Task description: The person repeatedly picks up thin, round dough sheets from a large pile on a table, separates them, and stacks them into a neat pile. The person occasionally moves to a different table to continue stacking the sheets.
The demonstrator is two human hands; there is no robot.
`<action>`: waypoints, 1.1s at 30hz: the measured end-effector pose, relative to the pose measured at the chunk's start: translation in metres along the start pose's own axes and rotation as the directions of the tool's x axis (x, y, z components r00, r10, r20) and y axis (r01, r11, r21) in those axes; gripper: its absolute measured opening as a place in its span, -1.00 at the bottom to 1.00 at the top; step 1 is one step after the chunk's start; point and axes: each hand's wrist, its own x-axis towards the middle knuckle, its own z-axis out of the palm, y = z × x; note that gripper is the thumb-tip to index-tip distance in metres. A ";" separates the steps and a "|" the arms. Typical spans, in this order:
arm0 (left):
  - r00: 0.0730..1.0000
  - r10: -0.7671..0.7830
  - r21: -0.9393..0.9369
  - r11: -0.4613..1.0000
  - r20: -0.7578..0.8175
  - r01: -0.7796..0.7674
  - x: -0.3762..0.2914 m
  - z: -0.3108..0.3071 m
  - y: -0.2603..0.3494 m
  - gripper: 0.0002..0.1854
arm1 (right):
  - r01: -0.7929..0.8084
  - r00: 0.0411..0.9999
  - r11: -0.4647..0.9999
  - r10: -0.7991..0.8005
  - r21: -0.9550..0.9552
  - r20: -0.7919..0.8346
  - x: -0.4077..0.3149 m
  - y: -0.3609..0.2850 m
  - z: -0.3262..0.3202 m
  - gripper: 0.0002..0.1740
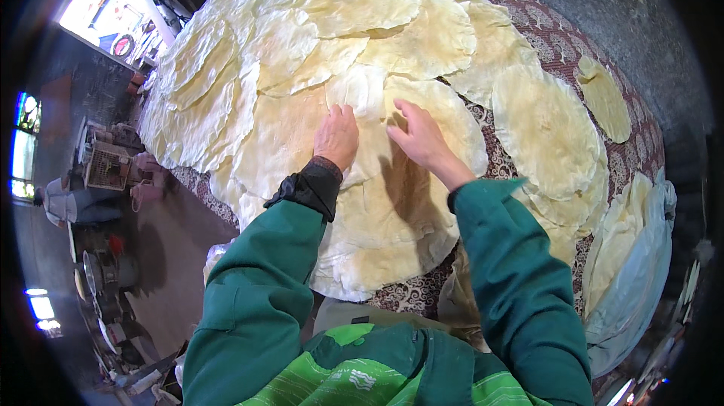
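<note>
Thin, round, pale-yellow sheets, like dough or flatbread, overlap in a wide spread before me. My left hand [337, 135] rests fingers-down at the edge of a large smooth sheet [285, 129]. Its fingertips touch a whitish folded piece [357, 89]; whether they pinch it is hidden. To its right, my right hand [419, 133] hovers with thumb and fingers apart over a round sheet [452, 117], and nothing shows in its grasp. The shadow of that hand falls on the sheets below it.
Patterned maroon cloth [557, 38] lies under the sheets. A single sheet [604, 99] lies at the right, above a bluish plastic bag [633, 287]. At the left, a person [85, 202] stands near a plastic crate [106, 165] and several pans [93, 276].
</note>
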 end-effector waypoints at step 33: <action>0.890 -0.093 -0.895 -0.019 0.446 0.447 -0.103 -0.013 0.045 -0.72 | -0.282 0.499 -0.309 0.761 0.908 0.414 -0.284 0.062 -0.042 -0.53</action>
